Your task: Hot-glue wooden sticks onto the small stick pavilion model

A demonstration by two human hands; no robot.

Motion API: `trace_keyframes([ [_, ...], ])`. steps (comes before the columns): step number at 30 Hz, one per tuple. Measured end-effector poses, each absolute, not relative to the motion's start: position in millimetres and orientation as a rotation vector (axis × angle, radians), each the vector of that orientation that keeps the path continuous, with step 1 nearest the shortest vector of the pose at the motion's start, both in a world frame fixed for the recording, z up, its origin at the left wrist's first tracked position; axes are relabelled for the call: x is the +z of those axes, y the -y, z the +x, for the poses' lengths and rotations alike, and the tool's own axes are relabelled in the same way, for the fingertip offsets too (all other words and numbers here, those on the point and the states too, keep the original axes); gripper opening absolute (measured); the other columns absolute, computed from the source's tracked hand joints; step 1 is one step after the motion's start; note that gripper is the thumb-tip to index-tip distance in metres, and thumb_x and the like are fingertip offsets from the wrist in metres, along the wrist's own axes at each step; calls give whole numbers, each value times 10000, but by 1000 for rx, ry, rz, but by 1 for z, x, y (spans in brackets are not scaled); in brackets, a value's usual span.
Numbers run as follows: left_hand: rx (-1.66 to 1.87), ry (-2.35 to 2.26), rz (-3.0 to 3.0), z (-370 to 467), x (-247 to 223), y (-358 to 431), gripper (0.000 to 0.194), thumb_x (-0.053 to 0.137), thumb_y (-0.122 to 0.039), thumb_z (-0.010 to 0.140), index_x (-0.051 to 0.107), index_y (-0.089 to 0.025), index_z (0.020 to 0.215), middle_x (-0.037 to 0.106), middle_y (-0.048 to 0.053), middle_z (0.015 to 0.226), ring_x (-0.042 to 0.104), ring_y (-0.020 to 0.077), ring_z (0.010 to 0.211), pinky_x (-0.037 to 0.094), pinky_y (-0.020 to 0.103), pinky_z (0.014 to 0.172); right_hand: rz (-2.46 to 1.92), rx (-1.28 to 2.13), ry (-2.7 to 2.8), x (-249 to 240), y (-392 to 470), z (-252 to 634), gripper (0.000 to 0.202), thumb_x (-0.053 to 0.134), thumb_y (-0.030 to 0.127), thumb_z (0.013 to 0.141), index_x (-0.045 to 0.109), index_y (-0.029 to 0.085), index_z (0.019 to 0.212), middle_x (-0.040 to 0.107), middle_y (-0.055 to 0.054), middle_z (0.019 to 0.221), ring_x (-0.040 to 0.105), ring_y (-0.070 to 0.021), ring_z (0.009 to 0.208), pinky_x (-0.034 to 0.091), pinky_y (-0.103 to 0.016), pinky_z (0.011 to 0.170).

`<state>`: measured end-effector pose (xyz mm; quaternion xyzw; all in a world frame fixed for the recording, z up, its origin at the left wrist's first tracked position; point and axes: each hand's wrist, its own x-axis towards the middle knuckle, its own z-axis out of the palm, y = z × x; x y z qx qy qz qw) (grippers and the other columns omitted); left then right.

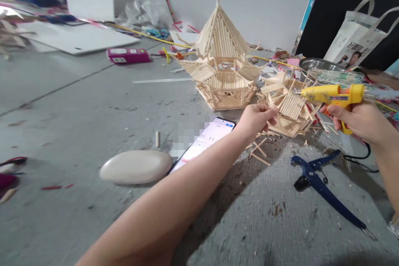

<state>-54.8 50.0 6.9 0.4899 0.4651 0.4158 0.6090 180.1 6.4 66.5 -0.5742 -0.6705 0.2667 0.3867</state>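
My right hand (358, 120) is wrapped around a yellow hot glue gun (333, 93), its nozzle pointing left over a low wooden-stick model (291, 106). At that model's left edge, my left hand (258, 119) is closed in a pinch; whatever its fingers hold is too small to make out. The low model has slatted roof panels and sticks poking out at angles. Behind my left hand stands a taller wooden-stick pavilion (222, 79) with a pointed roof. Loose sticks (260, 149) lie on the floor below my left fingers.
Blue cutting pliers (324, 191) lie open at the right front. A phone (215, 133) with a running timer and a smooth pale oval object (137, 167) lie by my left forearm. Farther back are a purple pack (128, 55), a metal bowl (321, 65) and a white bag (355, 37).
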Motion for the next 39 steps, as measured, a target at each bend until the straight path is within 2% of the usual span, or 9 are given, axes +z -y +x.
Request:
trace_keyframes([
  [4, 1052, -1133, 1335, -55, 6, -45, 203, 589, -242, 766, 547, -152, 589, 560, -24, 517, 393, 34, 344, 283, 202, 388, -1593, 536, 1764, 78, -6, 170, 332, 579, 491, 756, 663, 172, 723, 538, 9, 448, 472, -84, 389, 367, -208, 362],
  [8, 1158, -1275, 1685, -54, 6, -38, 148, 577, -248, 750, 583, -161, 631, 584, -14, 566, 450, 66, 475, 332, 202, 493, -1453, 651, 1619, 75, 5, 170, 356, 606, 512, 723, 631, 159, 762, 650, -38, 729, 496, -68, 422, 397, -219, 376],
  [10, 1206, -1317, 1840, -54, 5, -34, 137, 564, -260, 761, 600, -167, 667, 595, -8, 597, 468, 79, 526, 332, 205, 529, -1396, 664, 1549, 68, 10, 173, 359, 630, 510, 700, 623, 158, 772, 661, -53, 799, 491, -64, 402, 400, -229, 367],
  [14, 1204, -1370, 2020, -55, 0, -32, 151, 542, -299, 788, 619, -181, 733, 613, 5, 640, 490, 96, 563, 325, 210, 554, -1325, 729, 1494, 55, 15, 175, 348, 640, 511, 686, 615, 166, 728, 663, -50, 767, 474, -69, 355, 375, -240, 335],
  [19, 1189, -1388, 2022, -56, -4, -35, 179, 497, -297, 821, 633, -184, 793, 643, 25, 693, 542, 117, 626, 360, 202, 601, -1231, 875, 1442, 51, 12, 174, 307, 646, 477, 700, 610, 196, 818, 653, -20, 701, 476, -76, 331, 356, -231, 311],
  [24, 1176, -1308, 2025, -59, -4, -37, 187, 470, -263, 831, 633, -182, 788, 652, 15, 700, 558, 109, 642, 374, 174, 620, -1181, 935, 1455, 48, 13, 175, 319, 610, 503, 722, 595, 188, 771, 650, -25, 683, 469, -77, 330, 363, -239, 320],
  [30, 1187, -1202, 2033, -58, -6, -36, 209, 442, -251, 838, 627, -178, 775, 653, 13, 702, 549, 102, 637, 375, 169, 630, -1212, 953, 1425, 48, 17, 172, 330, 615, 523, 706, 601, 217, 828, 632, -14, 666, 443, -78, 325, 343, -248, 324],
  [34, 1192, -1196, 2004, -57, -6, -36, 202, 449, -252, 830, 627, -186, 762, 649, 9, 697, 552, 105, 641, 376, 169, 632, -1243, 950, 1442, 49, 19, 171, 336, 604, 568, 690, 603, 237, 747, 620, -8, 658, 427, -76, 328, 356, -263, 337],
  [39, 1212, -1186, 1971, -57, -6, -35, 187, 466, -252, 821, 631, -191, 759, 653, 9, 697, 565, 109, 650, 382, 168, 636, -1225, 937, 1479, 49, 21, 169, 349, 592, 549, 712, 562, 209, 641, 603, -8, 647, 421, -65, 330, 367, -256, 340],
])
